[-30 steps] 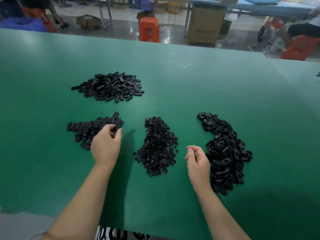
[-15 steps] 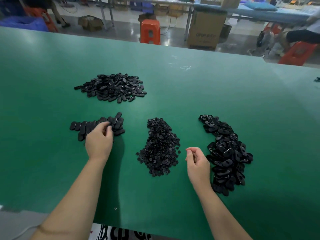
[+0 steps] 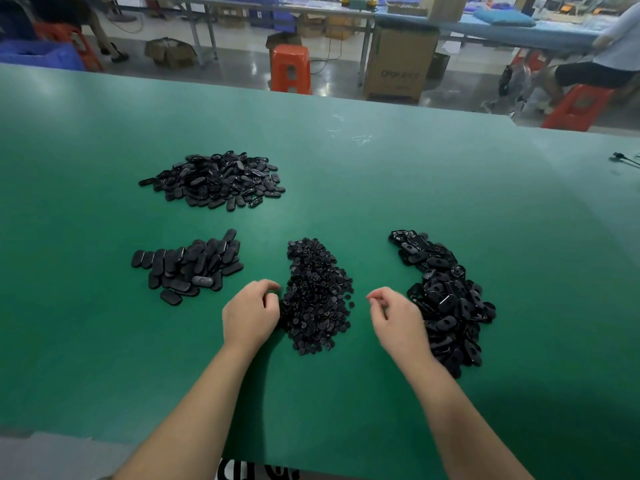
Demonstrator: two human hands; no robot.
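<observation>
Disc pile runs lengthwise away from the person, between the hands. Left hand touches its left edge, curled, grip unclear; right hand sits just right of it, loosely curled, empty.

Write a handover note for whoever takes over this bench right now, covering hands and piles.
Left hand: fingers curled at the edge of the small round pieces; a pinch cannot be told.
Right hand: loosely curled, nothing seen in it, beside the open shells.
Done, seemingly: closed ovals grouped at near left.
To do: plenty of round pieces and shells remain; the far pile lies apart.
</observation>
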